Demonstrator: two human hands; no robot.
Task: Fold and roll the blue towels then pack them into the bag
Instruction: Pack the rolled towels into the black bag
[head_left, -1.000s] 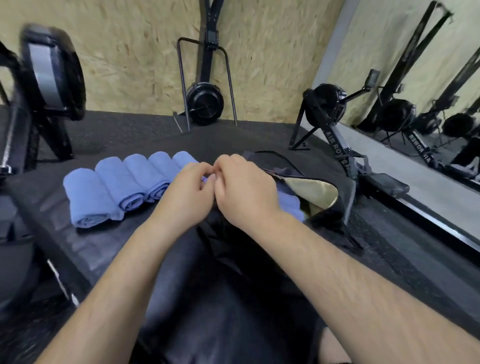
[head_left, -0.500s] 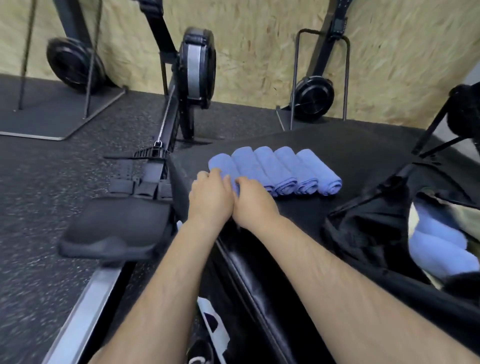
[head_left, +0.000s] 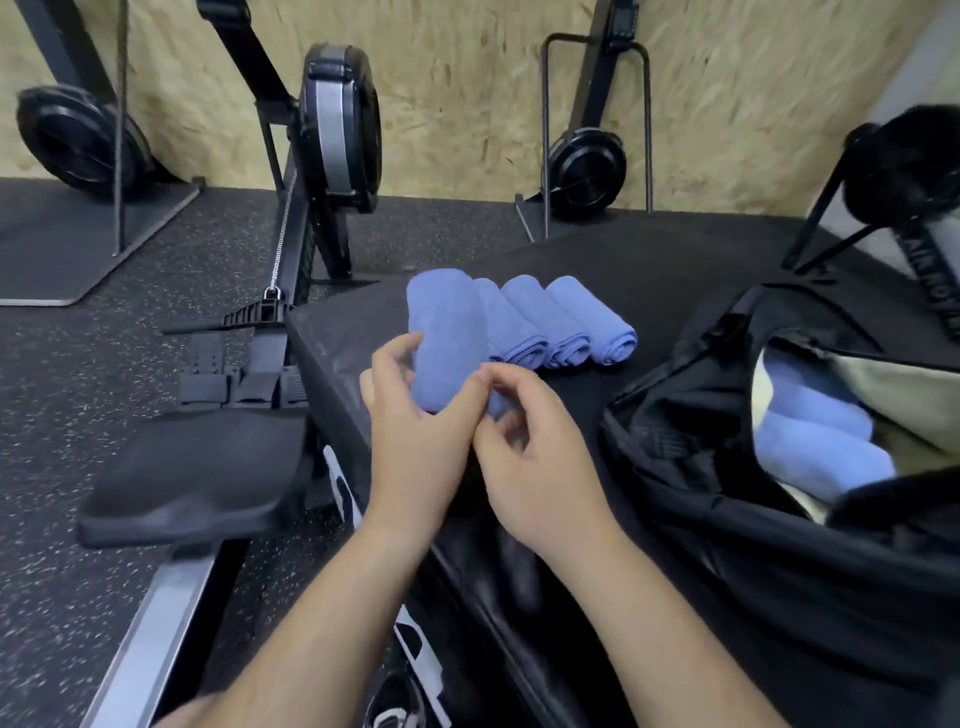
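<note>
Two hands are meeting just in front of me, over the near corner of the black padded vinyl block (head_left: 675, 270). I am curling my left hand (head_left: 415, 421) round the near end of one soft, rolled blue terry towel (head_left: 447, 332). My right hand (head_left: 535, 452) is touching the left and pinching the same roll's lower edge between curled fingertips. The roll is pointing away from my hands and appears to be lifting clear of the row beyond it.

As I judge it, I am working on the packing step. Every towel in sight looks folded and rolled, and this one is being picked up for the bag.

Well apart to the right of my right hand, the black fabric duffel bag with a pale beige lining (head_left: 727, 467) is gaping open. At least two pale blue packed towels (head_left: 815, 447) are lying inside it. Just beyond my fingertips, three more rolled blue towels (head_left: 558, 325) are sitting side by side on the block, touching each other.

For the next move I am expecting to need a firm enough hold that the roll does not unwind. Then comes a swing rightward across the block and a release into the opening beside the packed ones.

Farther off, beyond my left hand, the black rowing machine flywheel (head_left: 337, 124) is standing on the speckled floor. Farthest of all, the chipboard wall (head_left: 467, 78) is closing off the room.
</note>
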